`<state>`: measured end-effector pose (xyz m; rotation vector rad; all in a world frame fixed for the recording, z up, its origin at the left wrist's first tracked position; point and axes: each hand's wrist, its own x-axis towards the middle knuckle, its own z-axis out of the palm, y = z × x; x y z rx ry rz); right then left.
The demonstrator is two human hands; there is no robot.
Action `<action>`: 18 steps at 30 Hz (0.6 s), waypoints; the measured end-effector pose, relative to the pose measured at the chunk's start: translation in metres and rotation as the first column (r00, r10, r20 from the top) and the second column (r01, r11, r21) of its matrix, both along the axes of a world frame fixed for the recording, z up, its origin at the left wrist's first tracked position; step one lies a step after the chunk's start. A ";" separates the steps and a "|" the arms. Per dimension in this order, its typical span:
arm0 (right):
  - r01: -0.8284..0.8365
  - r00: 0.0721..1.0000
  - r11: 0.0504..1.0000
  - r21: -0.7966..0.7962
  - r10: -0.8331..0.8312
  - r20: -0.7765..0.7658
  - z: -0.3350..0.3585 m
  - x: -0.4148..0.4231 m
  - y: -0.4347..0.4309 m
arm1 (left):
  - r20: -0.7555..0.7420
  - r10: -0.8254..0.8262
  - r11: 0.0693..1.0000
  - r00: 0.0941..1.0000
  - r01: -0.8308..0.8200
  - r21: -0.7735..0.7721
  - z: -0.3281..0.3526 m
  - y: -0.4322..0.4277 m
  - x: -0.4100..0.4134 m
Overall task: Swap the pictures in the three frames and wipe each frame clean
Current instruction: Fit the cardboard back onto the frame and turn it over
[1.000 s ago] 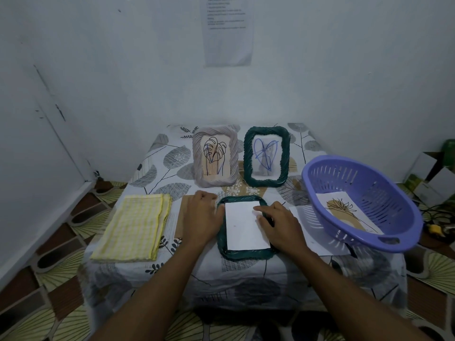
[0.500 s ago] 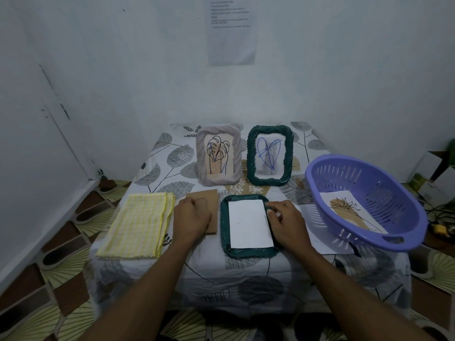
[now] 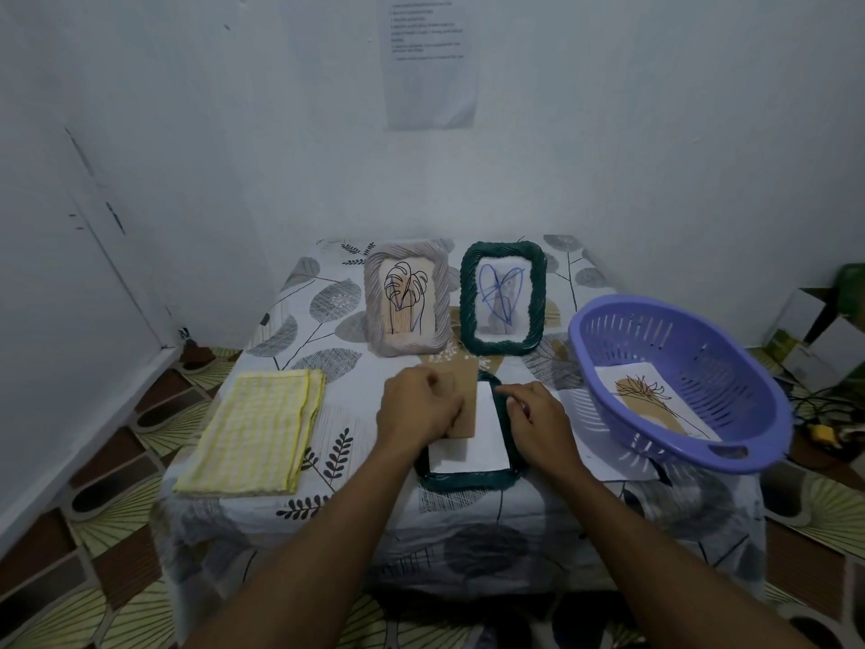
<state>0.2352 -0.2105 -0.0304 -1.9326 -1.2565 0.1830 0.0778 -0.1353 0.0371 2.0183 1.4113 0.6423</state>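
- Board [image 3: 463, 395] has shifted right since half a second ago. It was on the counter [image 3: 299, 320] beside the flat green frame [image 3: 468, 481]; now it sits over that frame's left half, covering part of the white sheet [image 3: 487, 442].
- Left hand [image 3: 416, 405] grips the board, fingers curled at its left edge.
- Right hand [image 3: 538, 421] rests on the flat frame's right rim, fingers bent. Firm hold or mere touch: cannot tell.
- Flat green frame lies at 6 o'clock on the counter, by the near edge.
- Grey frame [image 3: 406, 304] and upright green frame [image 3: 503, 304] stand side by side at 12 o'clock, a drawing in each.
- Purple basket [image 3: 730, 367] sits at 3 o'clock, a picture [image 3: 650, 400] inside.
- Folded yellow cloth [image 3: 255, 433] lies at 9 o'clock.
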 end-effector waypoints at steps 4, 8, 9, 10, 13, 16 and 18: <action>-0.022 0.999 1.000 -0.014 0.021 -0.038 0.001 0.002 -0.001 | -0.085 0.049 0.999 0.995 -0.048 0.005 -0.002 -0.012 0.014; -0.045 0.991 0.999 0.019 0.047 -0.123 0.003 0.000 -0.002 | -0.100 0.039 0.999 0.994 -0.037 0.026 -0.004 -0.020 0.018; -0.052 0.988 0.998 0.026 0.056 -0.147 0.003 -0.001 -0.002 | -0.097 0.036 0.999 0.995 -0.034 0.027 -0.005 -0.021 0.019; -0.060 0.984 0.998 0.032 0.064 -0.164 0.003 -0.001 -0.002 | -0.092 0.037 0.999 0.995 -0.035 0.025 -0.006 -0.021 0.018; -0.066 0.985 0.997 0.041 0.072 -0.156 0.002 0.001 -0.001 | -0.019 0.013 1.000 1.000 -0.013 0.025 -0.008 -0.018 0.016; -0.048 0.988 0.998 0.036 0.053 -0.145 0.002 0.002 0.001 | 0.116 -0.028 0.999 0.993 0.025 0.028 -0.008 -0.013 0.010; -0.044 0.991 0.999 0.030 0.047 -0.121 0.002 0.001 0.001 | 0.171 -0.012 1.000 0.985 0.009 0.023 -0.009 -0.012 0.004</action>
